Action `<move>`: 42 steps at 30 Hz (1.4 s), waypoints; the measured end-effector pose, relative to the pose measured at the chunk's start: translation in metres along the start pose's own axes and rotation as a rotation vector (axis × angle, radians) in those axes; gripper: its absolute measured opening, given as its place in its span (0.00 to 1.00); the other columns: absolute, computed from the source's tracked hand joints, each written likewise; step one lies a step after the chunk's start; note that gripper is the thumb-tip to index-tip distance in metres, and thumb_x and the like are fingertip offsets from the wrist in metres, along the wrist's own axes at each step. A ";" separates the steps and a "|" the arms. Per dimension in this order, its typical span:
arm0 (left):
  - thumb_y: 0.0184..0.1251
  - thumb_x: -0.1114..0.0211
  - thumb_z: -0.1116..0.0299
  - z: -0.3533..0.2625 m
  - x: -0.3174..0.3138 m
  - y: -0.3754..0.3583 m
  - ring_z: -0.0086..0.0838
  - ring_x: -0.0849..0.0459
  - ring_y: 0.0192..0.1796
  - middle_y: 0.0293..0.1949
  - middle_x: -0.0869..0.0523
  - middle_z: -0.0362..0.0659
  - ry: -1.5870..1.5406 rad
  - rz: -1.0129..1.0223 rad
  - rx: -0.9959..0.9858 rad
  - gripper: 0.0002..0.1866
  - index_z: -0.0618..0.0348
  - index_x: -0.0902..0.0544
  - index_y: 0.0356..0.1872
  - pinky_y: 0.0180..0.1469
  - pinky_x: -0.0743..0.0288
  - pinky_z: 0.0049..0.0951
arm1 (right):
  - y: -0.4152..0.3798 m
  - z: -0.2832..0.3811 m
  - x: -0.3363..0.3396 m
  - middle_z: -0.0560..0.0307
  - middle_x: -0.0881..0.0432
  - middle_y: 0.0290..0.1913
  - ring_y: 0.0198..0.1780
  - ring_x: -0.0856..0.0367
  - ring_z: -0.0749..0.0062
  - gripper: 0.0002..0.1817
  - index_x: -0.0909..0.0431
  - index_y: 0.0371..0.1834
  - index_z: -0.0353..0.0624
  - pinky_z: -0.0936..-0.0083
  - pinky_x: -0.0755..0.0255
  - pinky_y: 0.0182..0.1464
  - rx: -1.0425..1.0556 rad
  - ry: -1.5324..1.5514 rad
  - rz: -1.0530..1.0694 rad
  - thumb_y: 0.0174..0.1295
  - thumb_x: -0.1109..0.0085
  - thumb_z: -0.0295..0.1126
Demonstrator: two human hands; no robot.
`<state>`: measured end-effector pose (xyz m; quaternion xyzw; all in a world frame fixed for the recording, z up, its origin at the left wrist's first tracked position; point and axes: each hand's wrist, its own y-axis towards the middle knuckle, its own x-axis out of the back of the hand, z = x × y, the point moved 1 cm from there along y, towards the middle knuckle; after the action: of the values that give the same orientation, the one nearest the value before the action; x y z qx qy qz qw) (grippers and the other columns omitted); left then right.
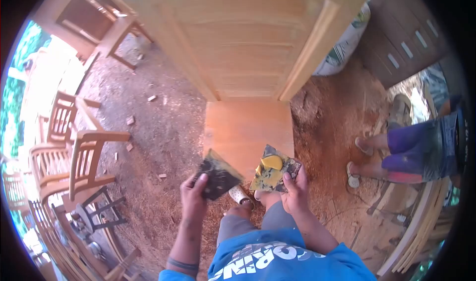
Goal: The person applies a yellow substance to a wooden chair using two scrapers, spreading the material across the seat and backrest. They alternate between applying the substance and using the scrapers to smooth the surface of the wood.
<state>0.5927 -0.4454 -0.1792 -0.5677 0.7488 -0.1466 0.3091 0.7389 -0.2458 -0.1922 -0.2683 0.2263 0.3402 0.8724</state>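
Observation:
My left hand [194,191] is closed on a dark, flat square piece [219,178] with a yellowish upper edge. In my right hand [296,189] is a stained flat plate [268,181] that carries a lump of yellow putty-like paste [271,162]. The two pieces are held apart, in front of my body. Beyond them stands a large light-wood panelled piece [243,48], with a flat wooden board [248,127] at its foot. Neither hand touches the wood, as far as I can see.
Wooden chairs [91,142] stand at the left, by a dark stool frame [101,209]. Small wood scraps [130,120] lie on the dirt floor. Another person [421,144] stands at the right, near stacked planks [411,226]. A dark cabinet [396,28] is at upper right.

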 end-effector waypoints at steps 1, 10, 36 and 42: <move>0.67 0.36 0.73 -0.006 0.000 -0.022 0.24 0.15 0.40 0.40 0.12 0.44 -0.148 0.036 0.027 0.10 0.67 0.18 0.46 0.44 0.19 0.26 | -0.010 0.002 -0.017 0.49 0.27 0.58 0.57 0.25 0.67 0.22 0.41 0.64 0.36 0.66 0.29 0.62 -0.014 0.003 0.023 0.69 0.48 0.26; 0.64 0.39 0.82 -0.077 0.017 -0.155 0.34 0.16 0.46 0.48 0.17 0.49 0.582 0.065 -0.797 0.18 0.65 0.21 0.56 0.48 0.22 0.30 | -0.072 0.040 -0.114 0.53 0.28 0.63 0.62 0.25 0.65 0.24 0.42 0.70 0.43 0.64 0.28 0.64 -0.091 0.077 0.242 0.71 0.54 0.22; 0.62 0.36 0.80 -0.094 0.001 -0.217 0.27 0.17 0.48 0.49 0.15 0.46 0.463 0.184 -0.564 0.18 0.70 0.20 0.54 0.51 0.23 0.27 | -0.101 0.080 -0.118 0.57 0.25 0.54 0.54 0.24 0.76 0.18 0.37 0.62 0.41 0.73 0.28 0.60 -0.042 -0.096 0.370 0.70 0.53 0.20; 0.54 0.38 0.87 -0.065 -0.039 -0.235 0.48 0.22 0.56 0.53 0.23 0.56 1.021 -0.009 -1.162 0.27 0.67 0.24 0.59 0.58 0.25 0.39 | -0.107 0.088 -0.124 0.58 0.25 0.53 0.54 0.25 0.77 0.18 0.37 0.62 0.41 0.74 0.30 0.61 -0.102 -0.020 0.381 0.71 0.53 0.20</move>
<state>0.7369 -0.4903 0.0164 -0.5037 0.7530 0.0250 -0.4226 0.7516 -0.3167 -0.0204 -0.2611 0.2470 0.5126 0.7798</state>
